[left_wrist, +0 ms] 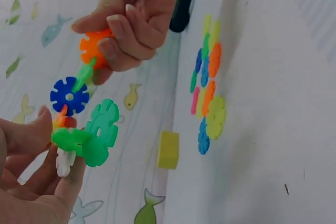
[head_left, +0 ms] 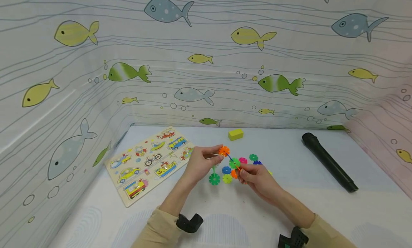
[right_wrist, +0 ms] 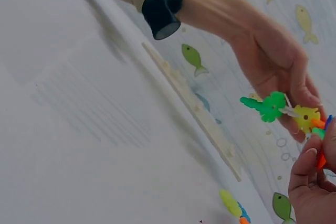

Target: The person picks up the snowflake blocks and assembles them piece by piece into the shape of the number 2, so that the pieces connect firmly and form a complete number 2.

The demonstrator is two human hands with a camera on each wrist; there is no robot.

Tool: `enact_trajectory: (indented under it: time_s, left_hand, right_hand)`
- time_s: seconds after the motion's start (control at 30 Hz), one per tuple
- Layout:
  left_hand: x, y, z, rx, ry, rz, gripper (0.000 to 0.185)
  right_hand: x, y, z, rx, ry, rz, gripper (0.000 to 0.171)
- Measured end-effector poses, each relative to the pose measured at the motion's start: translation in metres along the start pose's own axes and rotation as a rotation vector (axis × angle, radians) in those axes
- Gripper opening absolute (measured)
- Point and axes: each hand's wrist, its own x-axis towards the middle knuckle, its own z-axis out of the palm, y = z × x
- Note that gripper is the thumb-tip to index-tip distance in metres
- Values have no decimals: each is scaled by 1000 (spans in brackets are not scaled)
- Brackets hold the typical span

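Note:
Both hands hold a chain of notched plastic snowflake discs above the table. My left hand (head_left: 201,164) pinches it around the orange disc (head_left: 224,150) and a yellow one. From that end a white disc (left_wrist: 63,165) and two joined green discs (left_wrist: 107,121) stick out. Between the hands, a blue disc (left_wrist: 62,97) and a green disc (head_left: 232,165) link up. My right hand (head_left: 260,180) pinches the orange disc (left_wrist: 92,51) at the other end, its fingers partly covering it. Loose discs (head_left: 227,178) in several colours lie on the table just behind and below the hands.
A wooden picture puzzle board (head_left: 123,185) with vehicle pieces lies at the left. A yellow block (head_left: 235,134) sits toward the back. At the right lies a long black microphone-shaped object (head_left: 329,162). Fish-patterned sheeting (head_left: 225,73) rises behind and at both sides.

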Motion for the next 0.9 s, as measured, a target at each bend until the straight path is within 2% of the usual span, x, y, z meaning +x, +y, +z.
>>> enact_trajectory:
  time_s: [0.23, 0.43, 0.53, 0.77, 0.9]
  left_hand:
    - [1, 0, -2, 22, 12, 0, 36]
    - [1, 0, -2, 25, 1, -9, 35]
    - [2, -1, -1, 20, -17, -21, 36]
    - [4, -4, 1, 42, -60, -39, 36]
    - [5, -4, 1, 92, -83, -16, 35]
  right_hand:
    - [-1, 1, 1, 27, 63, 28, 50]
    - [0, 1, 2, -15, 18, -13, 46]
    - [2, 0, 3, -86, 10, -21, 46]
    - [3, -2, 5, -236, 26, 34, 54]
    - [1, -2, 7, -328, 122, 28, 46]
